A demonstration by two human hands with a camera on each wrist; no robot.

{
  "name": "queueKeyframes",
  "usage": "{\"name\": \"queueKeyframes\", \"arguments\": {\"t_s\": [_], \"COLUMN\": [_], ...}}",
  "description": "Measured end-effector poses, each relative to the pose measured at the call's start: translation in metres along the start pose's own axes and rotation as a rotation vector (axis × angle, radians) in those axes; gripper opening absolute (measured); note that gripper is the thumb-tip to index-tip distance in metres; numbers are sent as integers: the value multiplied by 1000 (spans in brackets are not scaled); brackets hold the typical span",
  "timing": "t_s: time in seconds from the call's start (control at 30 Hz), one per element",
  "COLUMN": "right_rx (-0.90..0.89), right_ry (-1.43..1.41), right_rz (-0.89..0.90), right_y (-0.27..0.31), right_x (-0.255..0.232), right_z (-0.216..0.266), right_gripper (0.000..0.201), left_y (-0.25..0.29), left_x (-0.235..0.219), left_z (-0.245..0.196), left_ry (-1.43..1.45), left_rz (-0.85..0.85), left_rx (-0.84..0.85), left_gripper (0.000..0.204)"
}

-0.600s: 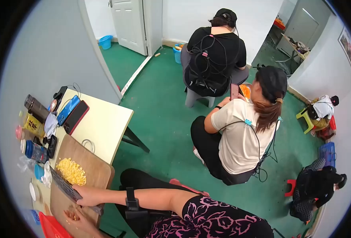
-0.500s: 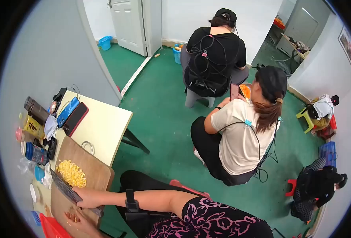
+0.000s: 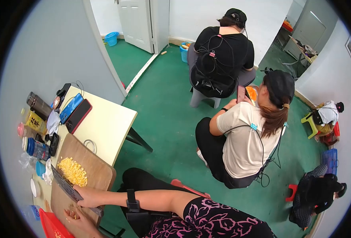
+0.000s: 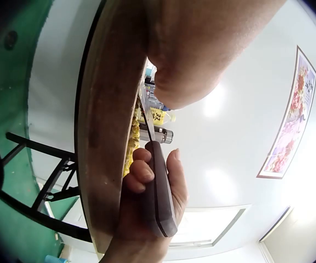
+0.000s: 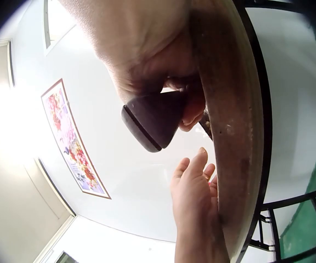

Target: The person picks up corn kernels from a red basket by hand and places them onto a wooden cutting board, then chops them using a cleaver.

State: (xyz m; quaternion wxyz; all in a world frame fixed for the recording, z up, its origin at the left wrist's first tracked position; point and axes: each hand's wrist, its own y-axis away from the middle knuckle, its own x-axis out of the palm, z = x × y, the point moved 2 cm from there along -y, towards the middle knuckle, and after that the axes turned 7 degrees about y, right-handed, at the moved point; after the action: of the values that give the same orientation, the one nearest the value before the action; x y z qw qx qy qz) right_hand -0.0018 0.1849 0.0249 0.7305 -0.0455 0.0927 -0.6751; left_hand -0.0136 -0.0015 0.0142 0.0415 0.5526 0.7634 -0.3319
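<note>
In the head view a brown cutting board (image 3: 100,170) lies on the table, with a heap of chopped yellow pieces (image 3: 73,172) on it. My right hand (image 3: 89,196) grips the dark handle (image 4: 162,192) of a broad cleaver (image 3: 64,184), whose grey blade stands beside the heap. The right wrist view shows the handle's butt end close up. My left hand (image 3: 81,224) is low over the near part of the board, its loosely bent fingers (image 5: 199,159) by some small pale bits (image 3: 73,208).
A red basket (image 3: 50,225) stands beside the board. Bottles, a blue-lidded jar (image 3: 38,148) and phones (image 3: 79,116) line the table's wall side. A person in a cream shirt (image 3: 242,146) squats nearby; another in black (image 3: 225,51) sits behind. Two more people are at the right.
The head view has turned slightly, so the room shifts to the right. My right hand keeps its grip on the cleaver with hardly any movement. My left fingers have shifted slightly over the bits.
</note>
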Motion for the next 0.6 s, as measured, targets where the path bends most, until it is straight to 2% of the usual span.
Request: {"name": "queueKeyframes", "arguments": {"t_s": [0.17, 0.27, 0.37, 0.47, 0.5, 0.53, 0.57, 0.6], "right_rx": [86, 55, 57, 39, 122, 112, 184, 162], "right_ry": [-50, 2, -97, 8, -41, 12, 80, 105], "right_rz": [38, -51, -54, -48, -33, -48, -13, -2], "right_y": [10, -3, -7, -16, -3, 4, 9, 15], "right_x": [-17, -5, -5, 3, -3, -11, -18, -26], "right_z": [22, 2, -3, -16, 2, 14, 23, 35], "right_gripper": [61, 59, 57, 60, 66, 70, 70, 68], "left_y": [0, 1, 2, 1, 7, 12, 11, 14], "left_x": [2, 1, 1, 3, 8, 17, 14, 10], "left_z": [4, 2, -11, 10, -4, -5, -3, -27], "left_ry": [-47, -40, -54, 34, 233, 400, 330, 110], "left_rz": [-5, -7, -8, 5, -13, -25, -1, 43], "left_rx": [13, 6, 28, -83, -193, -129, -186, -141], "left_gripper": [50, 51, 51, 54, 56, 58, 60, 63]}}
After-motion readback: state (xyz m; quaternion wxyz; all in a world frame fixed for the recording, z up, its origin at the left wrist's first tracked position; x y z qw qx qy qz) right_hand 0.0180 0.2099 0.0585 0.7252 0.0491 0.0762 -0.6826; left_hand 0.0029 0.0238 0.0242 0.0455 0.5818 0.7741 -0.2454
